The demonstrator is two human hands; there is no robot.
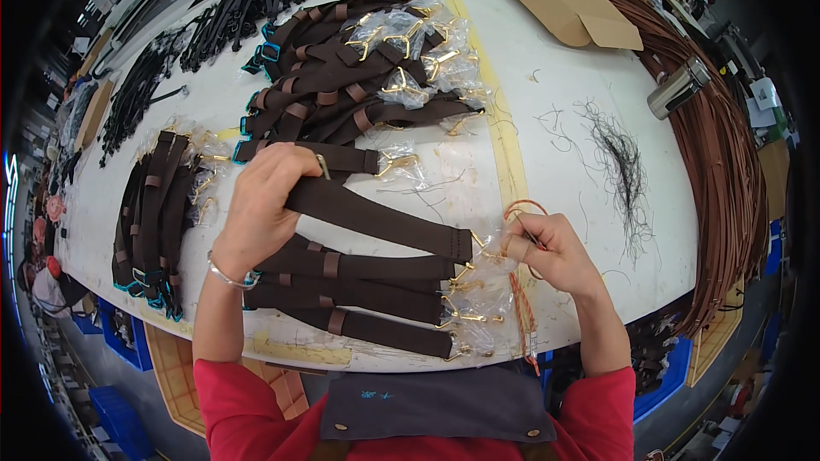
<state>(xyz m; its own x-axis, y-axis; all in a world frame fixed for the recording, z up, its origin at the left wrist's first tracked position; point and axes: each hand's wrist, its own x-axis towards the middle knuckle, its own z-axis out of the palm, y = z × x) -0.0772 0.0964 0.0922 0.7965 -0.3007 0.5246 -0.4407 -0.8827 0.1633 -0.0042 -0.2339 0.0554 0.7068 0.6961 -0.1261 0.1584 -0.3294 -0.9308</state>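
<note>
Between our left hand [272,192], closed around its left part, and our right hand [542,249], pinching an orange loop [527,201], hung the brown strap [376,220], whose wrapped hook [480,244] could have snagged the straps below [384,267] had we tugged sideways.

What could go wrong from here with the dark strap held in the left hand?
The gold hook of the dark strap might snag in the loose clear plastic near the right hand. Dragging the strap in the left hand could disturb the straps close below it. Loose dark threads further right might cling if it swept that way.
</note>
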